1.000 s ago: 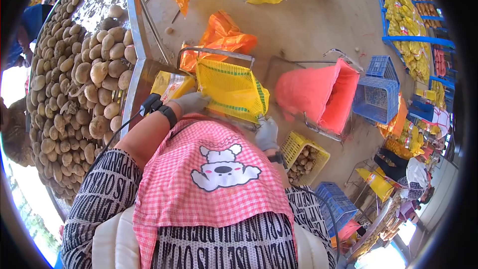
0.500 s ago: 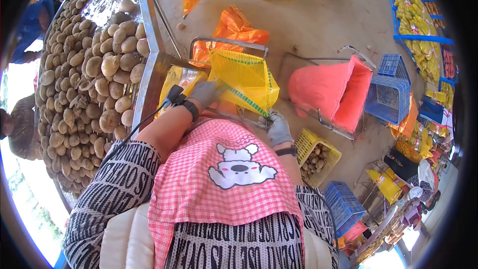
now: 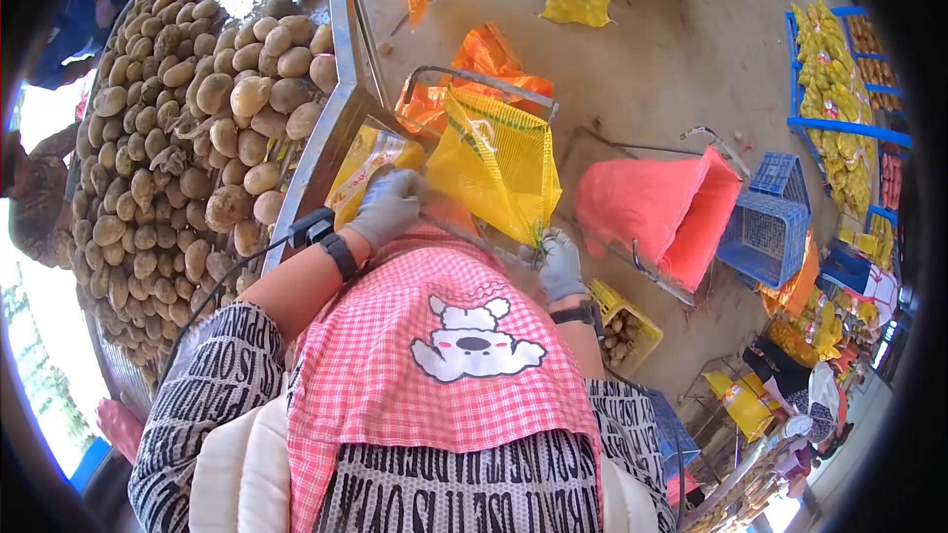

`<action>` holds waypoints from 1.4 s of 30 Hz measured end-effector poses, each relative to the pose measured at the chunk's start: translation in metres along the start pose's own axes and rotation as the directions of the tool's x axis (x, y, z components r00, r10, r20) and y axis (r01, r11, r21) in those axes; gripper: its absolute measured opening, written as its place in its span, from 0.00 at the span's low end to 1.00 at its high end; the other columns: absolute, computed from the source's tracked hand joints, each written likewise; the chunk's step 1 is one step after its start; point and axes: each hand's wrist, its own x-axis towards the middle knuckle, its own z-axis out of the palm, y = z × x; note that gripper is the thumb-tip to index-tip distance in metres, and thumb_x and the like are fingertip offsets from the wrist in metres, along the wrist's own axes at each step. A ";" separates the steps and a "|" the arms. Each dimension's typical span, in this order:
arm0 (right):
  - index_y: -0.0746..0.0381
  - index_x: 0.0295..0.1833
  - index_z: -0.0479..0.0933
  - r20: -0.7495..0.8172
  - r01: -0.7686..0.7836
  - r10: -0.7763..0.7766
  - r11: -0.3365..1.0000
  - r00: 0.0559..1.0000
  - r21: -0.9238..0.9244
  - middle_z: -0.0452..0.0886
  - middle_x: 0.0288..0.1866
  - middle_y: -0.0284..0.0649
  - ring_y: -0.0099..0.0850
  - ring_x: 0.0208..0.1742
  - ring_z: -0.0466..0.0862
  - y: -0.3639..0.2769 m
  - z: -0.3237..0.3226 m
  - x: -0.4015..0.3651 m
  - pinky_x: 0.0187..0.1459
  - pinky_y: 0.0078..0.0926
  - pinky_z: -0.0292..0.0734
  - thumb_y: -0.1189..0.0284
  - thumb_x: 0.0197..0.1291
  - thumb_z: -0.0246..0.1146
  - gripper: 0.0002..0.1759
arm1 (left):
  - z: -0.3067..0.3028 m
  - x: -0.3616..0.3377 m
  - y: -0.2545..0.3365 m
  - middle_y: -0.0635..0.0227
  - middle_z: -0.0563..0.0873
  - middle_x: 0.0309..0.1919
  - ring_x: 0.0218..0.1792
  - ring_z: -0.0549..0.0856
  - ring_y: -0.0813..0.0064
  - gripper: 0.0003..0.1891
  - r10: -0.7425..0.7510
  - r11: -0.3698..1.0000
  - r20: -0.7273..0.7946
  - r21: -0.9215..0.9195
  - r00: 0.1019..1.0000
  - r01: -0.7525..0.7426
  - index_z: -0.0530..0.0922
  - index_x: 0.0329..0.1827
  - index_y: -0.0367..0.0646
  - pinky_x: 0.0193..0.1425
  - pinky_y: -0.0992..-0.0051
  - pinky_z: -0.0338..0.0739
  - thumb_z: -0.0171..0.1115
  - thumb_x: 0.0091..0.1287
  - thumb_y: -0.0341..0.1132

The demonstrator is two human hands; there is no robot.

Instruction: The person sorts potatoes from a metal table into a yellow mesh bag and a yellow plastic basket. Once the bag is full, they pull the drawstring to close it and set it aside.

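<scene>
A yellow mesh bag hangs on a metal frame in front of me, its mouth spread wide. My right hand, in a grey glove, pinches the near corner of that bag. My left hand, gloved too, is to the left of the mesh bag with nothing visible in it. Its loosely bent fingers overlap a second yellow bag with printing, which is beside the potato table. Both wrists wear dark bands.
Potatoes cover the metal-edged table on my left. A pink sack on a frame, blue crates and a yellow crate of potatoes are at right. Orange bags lie beyond. People stand across the table.
My left hand has drawn away from the hanging mesh bag, leftward toward the printed yellow bag. My right hand keeps its pinch on the corner. The view has shifted slightly.
</scene>
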 end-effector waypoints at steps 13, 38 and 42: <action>0.60 0.51 0.73 -0.061 0.068 -0.071 0.996 0.996 -0.056 0.84 0.37 0.38 0.32 0.28 0.87 0.004 0.005 -0.005 0.24 0.28 0.81 0.70 0.76 0.54 0.06 | 0.036 0.141 0.043 0.54 0.86 0.45 0.37 0.89 0.62 0.25 -0.393 0.683 0.445 -0.445 0.805 0.580 0.78 0.60 0.41 0.42 0.61 0.86 0.59 0.71 0.53; 0.63 0.56 0.69 0.086 0.028 -0.049 0.973 0.995 0.231 0.78 0.58 0.48 0.43 0.51 0.84 0.016 -0.013 0.029 0.49 0.44 0.88 0.79 0.73 0.47 0.10 | 0.023 0.064 0.006 0.57 0.89 0.45 0.49 0.86 0.51 0.16 0.055 0.969 0.281 0.217 0.958 -0.120 0.82 0.53 0.50 0.58 0.62 0.77 0.64 0.65 0.45; 0.61 0.56 0.70 0.035 -0.043 0.037 0.982 0.999 0.183 0.80 0.55 0.47 0.44 0.52 0.84 -0.002 -0.013 0.015 0.52 0.46 0.86 0.75 0.74 0.48 0.10 | 0.036 0.087 0.027 0.51 0.88 0.42 0.48 0.86 0.48 0.21 -0.130 0.948 0.305 0.317 0.943 0.028 0.81 0.49 0.41 0.56 0.55 0.75 0.63 0.67 0.50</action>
